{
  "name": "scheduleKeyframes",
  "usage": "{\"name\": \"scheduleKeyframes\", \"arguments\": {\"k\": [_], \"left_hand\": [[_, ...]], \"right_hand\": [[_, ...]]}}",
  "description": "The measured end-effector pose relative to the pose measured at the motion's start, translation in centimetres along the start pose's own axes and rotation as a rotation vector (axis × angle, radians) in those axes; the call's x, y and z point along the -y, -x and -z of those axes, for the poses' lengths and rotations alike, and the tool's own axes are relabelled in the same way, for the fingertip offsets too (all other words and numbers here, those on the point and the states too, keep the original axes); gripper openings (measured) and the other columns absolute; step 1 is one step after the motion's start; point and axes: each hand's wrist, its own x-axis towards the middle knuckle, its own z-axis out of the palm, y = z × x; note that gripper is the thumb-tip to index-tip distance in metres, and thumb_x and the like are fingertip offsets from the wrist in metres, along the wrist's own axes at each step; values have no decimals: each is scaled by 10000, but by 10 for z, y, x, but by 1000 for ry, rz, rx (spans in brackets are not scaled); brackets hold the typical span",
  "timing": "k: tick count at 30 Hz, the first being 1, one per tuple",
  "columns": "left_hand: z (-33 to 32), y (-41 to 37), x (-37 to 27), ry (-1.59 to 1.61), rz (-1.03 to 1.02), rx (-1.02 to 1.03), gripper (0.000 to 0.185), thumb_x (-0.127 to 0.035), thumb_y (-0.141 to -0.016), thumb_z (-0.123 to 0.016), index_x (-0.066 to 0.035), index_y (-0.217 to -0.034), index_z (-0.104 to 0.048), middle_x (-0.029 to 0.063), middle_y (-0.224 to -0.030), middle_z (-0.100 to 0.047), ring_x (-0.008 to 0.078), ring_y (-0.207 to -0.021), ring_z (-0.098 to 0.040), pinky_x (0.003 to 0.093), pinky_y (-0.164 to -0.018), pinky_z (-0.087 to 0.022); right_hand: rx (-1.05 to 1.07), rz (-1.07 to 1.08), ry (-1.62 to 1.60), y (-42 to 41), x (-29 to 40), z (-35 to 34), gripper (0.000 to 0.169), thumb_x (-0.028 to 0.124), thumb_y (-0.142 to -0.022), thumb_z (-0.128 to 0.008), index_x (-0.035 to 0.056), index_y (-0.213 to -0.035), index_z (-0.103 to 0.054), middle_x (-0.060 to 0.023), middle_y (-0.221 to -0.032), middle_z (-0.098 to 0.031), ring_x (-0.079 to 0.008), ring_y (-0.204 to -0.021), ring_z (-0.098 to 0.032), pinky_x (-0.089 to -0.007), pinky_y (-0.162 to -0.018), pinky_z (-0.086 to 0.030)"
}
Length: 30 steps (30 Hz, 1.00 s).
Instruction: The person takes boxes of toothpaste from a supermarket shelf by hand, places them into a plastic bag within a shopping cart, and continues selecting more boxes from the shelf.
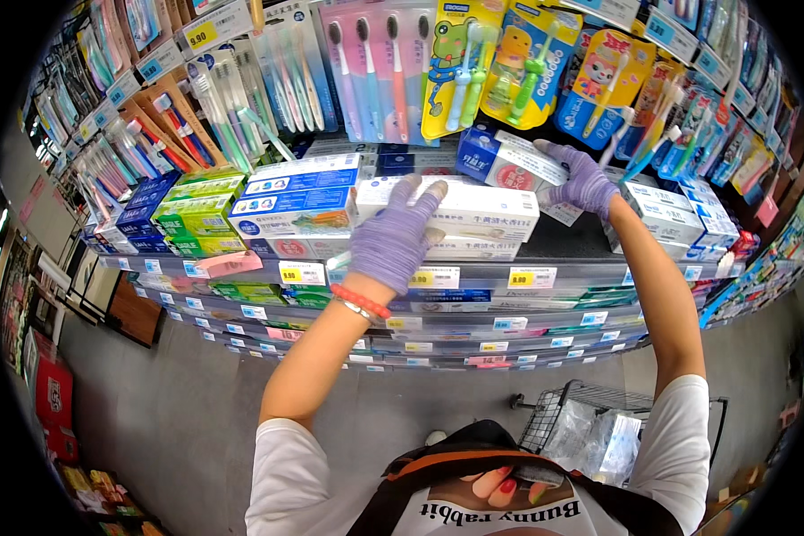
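My left hand, in a purple knitted glove, lies with spread fingers on a white toothpaste carton at the front of the shelf. A second white carton sits beneath it. Farther back, my gloved right hand grips the right end of a blue and white toothpaste carton, which is tilted behind the white one. Left of my left hand stand stacked blue and white cartons. Dark bare shelf surface shows below my right hand.
Packaged toothbrushes hang close above the cartons. Green cartons stand to the left, white and grey cartons to the right. Price tags line the shelf edge. A wire cart holding clear plastic wrapping stands on the floor near my right side.
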Motion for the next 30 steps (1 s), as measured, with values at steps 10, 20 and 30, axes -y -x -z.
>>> {"name": "scheduleKeyframes", "arguments": {"k": [10,20,30], "left_hand": [[6,0,1,112,2,50,667,-312,-721,-714,-286,-1325,-432,62,-1410,-347,318,-1042,-573,400,-812,-521],[-6,4,7,200,23,-9,663,-364,-693,-727,-295,-1300,-469,73,-1372,-401,259,-1064,-577,430,-934,-424],[-7,0,6,286,17,6,663,-351,-687,-733,-300,-1296,-478,69,-1384,-377,282,-1101,-550,368,-840,-524]], "right_hand": [[60,-13,293,-100,13,-45,616,189,-648,-788,79,-1211,-564,-180,-1166,-579,-317,-1012,-565,-328,-906,-436],[-272,12,-416,-150,-40,-104,815,283,-577,-859,63,-1258,-470,-72,-1218,-561,-233,-1101,-524,-316,-952,-413],[-157,99,401,-206,-75,-109,576,477,-780,-607,91,-1202,-532,-169,-1210,-556,-332,-1126,-511,-403,-938,-407]]}}
